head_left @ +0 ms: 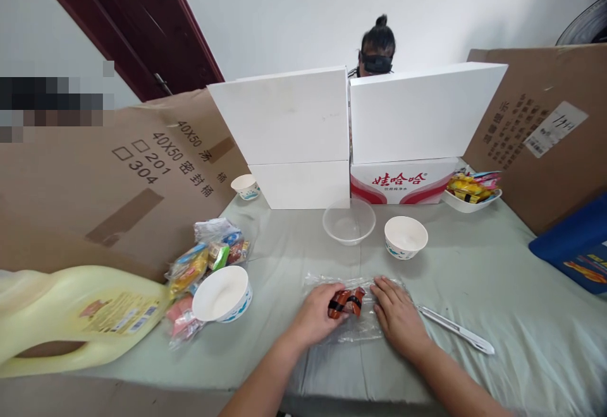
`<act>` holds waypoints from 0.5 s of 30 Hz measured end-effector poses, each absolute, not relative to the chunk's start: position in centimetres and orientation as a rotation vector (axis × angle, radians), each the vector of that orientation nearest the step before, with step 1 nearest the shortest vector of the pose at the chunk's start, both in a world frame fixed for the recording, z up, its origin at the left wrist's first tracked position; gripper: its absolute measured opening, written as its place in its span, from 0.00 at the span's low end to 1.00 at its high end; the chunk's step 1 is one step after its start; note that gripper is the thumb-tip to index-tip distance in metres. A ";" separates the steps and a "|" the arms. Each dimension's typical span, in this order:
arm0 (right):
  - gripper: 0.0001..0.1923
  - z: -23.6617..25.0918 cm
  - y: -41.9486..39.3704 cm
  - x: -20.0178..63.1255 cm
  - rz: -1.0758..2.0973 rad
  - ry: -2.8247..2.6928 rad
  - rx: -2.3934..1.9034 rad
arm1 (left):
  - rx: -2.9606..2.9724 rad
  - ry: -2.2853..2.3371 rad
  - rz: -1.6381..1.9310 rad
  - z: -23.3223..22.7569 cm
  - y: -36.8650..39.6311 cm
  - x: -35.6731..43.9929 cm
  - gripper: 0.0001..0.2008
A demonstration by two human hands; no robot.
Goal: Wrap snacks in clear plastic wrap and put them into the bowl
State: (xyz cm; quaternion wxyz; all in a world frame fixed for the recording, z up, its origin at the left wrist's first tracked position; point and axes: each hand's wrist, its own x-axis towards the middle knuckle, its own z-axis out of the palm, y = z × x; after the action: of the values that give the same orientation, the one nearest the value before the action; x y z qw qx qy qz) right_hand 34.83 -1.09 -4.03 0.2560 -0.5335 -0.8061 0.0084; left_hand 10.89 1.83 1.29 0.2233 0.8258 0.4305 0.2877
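My left hand is closed around a small red-brown snack packet with black bands. It holds the packet over a clear plastic bag lying crumpled on the cloth. My right hand rests palm down on the bag's right part, fingers stretched out and nothing in them. Beside that hand lies a white utility knife, slanting toward the right. Beyond my hands stand a clear plastic bowl and a white paper bowl.
Left are another paper bowl, bagged snacks and a yellow jug. White boxes stand at the back, a person's head behind them. A snack-filled dish and a blue container are right, cardboard sheets at both sides.
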 end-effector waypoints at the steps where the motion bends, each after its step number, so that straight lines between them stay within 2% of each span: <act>1: 0.19 -4.1 -1.1 34.8 0.010 -2.194 -1.453 | 2.240 1.199 0.794 1.6 2.0 10.3 0.23; 5: 0.19 -3.9 -1.1 34.7 -0.029 -2.215 -1.465 | 2.121 1.313 0.887 2.0 2.2 9.4 0.21; 10: 0.19 -3.7 -1.1 34.6 -0.040 -2.230 -1.474 | 2.195 1.265 0.848 0.7 1.6 11.9 0.35; 15: 0.19 -3.9 -1.1 34.7 -0.038 -2.216 -1.457 | 2.479 1.239 0.702 0.4 1.4 13.5 0.30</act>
State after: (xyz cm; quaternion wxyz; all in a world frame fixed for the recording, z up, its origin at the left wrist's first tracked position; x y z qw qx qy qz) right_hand 34.66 -1.08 -3.92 0.2423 -0.5330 -0.8106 -0.0139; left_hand 13.52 1.38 0.37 0.1409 0.8584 0.4290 0.2432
